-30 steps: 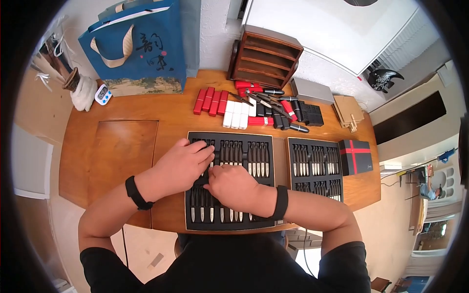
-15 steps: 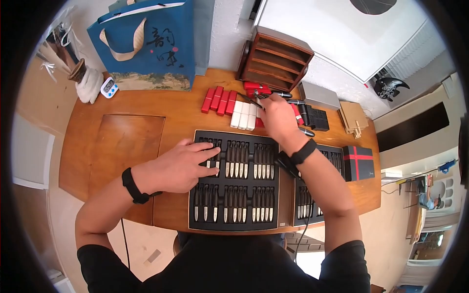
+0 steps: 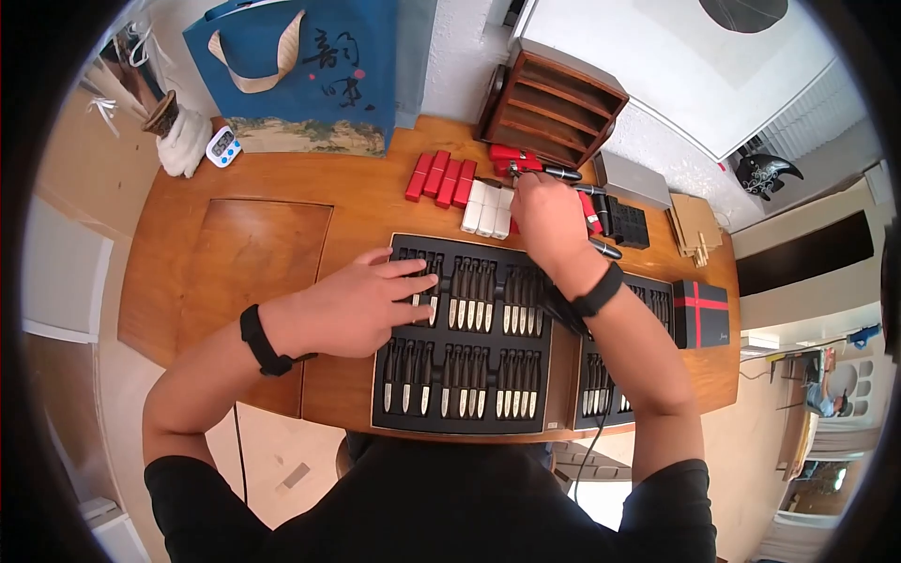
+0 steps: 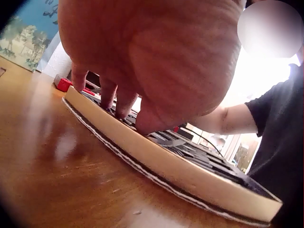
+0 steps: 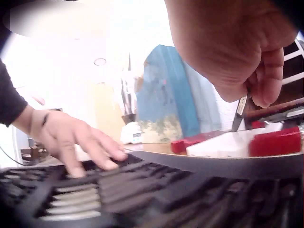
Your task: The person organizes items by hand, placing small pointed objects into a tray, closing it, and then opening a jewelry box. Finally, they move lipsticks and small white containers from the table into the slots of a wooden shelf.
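A black tray [image 3: 460, 338] holds rows of slim dark tools with silver, marked ends. Over its back left compartment lies my left hand [image 3: 361, 305], fingers spread, fingertips down among the tools; the left wrist view shows them just inside the tray's tan side [image 4: 142, 149]. Reaching past the tray, my right hand [image 3: 552, 216] is at the pile behind it. Between thumb and fingers it pinches a slim dark tool [image 5: 241, 111] with a light marked strip, pointing down beside the white boxes [image 3: 488, 208]. Much of the pile is hidden under this hand.
Red boxes [image 3: 441, 180] lie left of the white ones. A wooden rack [image 3: 554, 103] and blue paper bag [image 3: 347, 131] stand at the back. On the right are a second tray [image 3: 560, 385], a ribboned black box [image 3: 702, 314] and brown card pieces [image 3: 696, 225].
My right hand has left the tray and moved to the pile at the back. The left hand stays over the back left compartment, its fingers more spread. The head view has shifted slightly.
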Available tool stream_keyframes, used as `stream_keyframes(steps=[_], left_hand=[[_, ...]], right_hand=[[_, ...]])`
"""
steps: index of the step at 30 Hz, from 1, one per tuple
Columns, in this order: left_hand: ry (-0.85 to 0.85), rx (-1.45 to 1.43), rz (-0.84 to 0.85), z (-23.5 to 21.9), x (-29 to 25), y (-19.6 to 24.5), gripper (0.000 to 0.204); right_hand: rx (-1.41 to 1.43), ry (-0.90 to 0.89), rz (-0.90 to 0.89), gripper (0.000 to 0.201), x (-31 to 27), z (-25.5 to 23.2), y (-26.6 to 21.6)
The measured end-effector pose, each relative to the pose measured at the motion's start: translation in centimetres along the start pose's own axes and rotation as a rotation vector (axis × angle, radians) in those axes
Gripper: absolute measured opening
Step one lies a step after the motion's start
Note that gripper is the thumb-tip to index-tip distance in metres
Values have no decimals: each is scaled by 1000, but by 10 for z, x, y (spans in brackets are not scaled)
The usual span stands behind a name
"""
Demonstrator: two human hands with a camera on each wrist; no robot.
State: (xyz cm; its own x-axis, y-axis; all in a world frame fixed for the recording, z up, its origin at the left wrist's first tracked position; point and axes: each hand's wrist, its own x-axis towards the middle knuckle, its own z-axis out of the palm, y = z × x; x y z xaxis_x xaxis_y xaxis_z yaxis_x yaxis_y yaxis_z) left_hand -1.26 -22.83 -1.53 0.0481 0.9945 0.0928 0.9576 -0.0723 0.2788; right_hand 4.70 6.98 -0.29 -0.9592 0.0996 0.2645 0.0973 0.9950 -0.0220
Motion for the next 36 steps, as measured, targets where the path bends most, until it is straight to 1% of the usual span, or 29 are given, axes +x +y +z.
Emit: stream_keyframes(steps=[1, 2, 3, 4, 5, 6, 8, 9, 10, 11, 13, 15, 17, 18, 21, 23, 24, 26, 27, 29, 30, 33, 35, 36], left_hand=[[46, -74, -47, 3, -1, -3, 46], [91, -146, -92, 5, -2, -6, 46], [91, -144, -93, 9, -3, -9, 46], [175, -154, -84, 12, -4, -13, 44], [257, -167, -73, 14, -4, -14, 42], [256, -170, -71, 15, -3, -13, 42], [376, -257, -272, 14, 1, -10, 37], [376, -257, -270, 15, 3, -9, 37], [432, -240, -254, 16, 6, -10, 36], [488, -222, -237, 16, 9, -11, 35], [485, -208, -242, 17, 15, -11, 34], [484, -193, -258, 17, 16, -10, 34], [407, -197, -235, 15, 19, -11, 34], [407, -197, -232, 16, 20, -11, 34], [378, -123, -231, 19, 20, -13, 38], [352, -83, -183, 20, 18, -16, 41], [352, -83, -187, 19, 17, -16, 41], [298, -7, -159, 17, 15, -15, 42], [299, -8, -161, 16, 14, -14, 42], [251, 50, -170, 14, 13, -12, 41], [250, 50, -174, 15, 13, -12, 41], [249, 95, -168, 18, 13, -11, 41], [264, 83, -168, 18, 13, -10, 39], [263, 82, -166, 17, 13, -9, 39]], right_hand=[[71, 3, -25, 4, -8, -9, -9], [132, 74, -103, 6, -19, -17, -19], [193, 146, -180, 9, -32, -22, -29], [194, 217, -244, 11, -43, -25, -37], [199, 233, -263, 11, -52, -28, -42], [217, 224, -271, 12, -61, -35, -50], [233, 213, -283, 12, -73, -38, -62], [215, 174, -325, 12, -77, -36, -67], [196, 137, -367, 12, -80, -34, -71], [192, 140, -364, 12, -82, -31, -73], [106, 114, -417, 13, -83, -23, -76], [102, 107, -432, 13, -84, -23, -81], [99, 104, -449, 12, -84, -25, -85], [98, 105, -448, 12, -85, -24, -88], [106, 53, -474, 11, -88, -15, -95], [177, 34, -498, 11, -89, -6, -98], [180, 33, -501, 11, -91, -1, -100], [198, -94, -477, 12, -96, 5, -104], [199, -95, -478, 12, -96, 5, -105], [328, -70, -438, 10, -96, 3, -108], [330, -71, -440, 10, -98, 3, -108], [299, -120, -427, 15, -103, 1, -106], [255, -162, -460, 27, -105, -3, -106], [255, -162, -458, 27, -105, -3, -106]])
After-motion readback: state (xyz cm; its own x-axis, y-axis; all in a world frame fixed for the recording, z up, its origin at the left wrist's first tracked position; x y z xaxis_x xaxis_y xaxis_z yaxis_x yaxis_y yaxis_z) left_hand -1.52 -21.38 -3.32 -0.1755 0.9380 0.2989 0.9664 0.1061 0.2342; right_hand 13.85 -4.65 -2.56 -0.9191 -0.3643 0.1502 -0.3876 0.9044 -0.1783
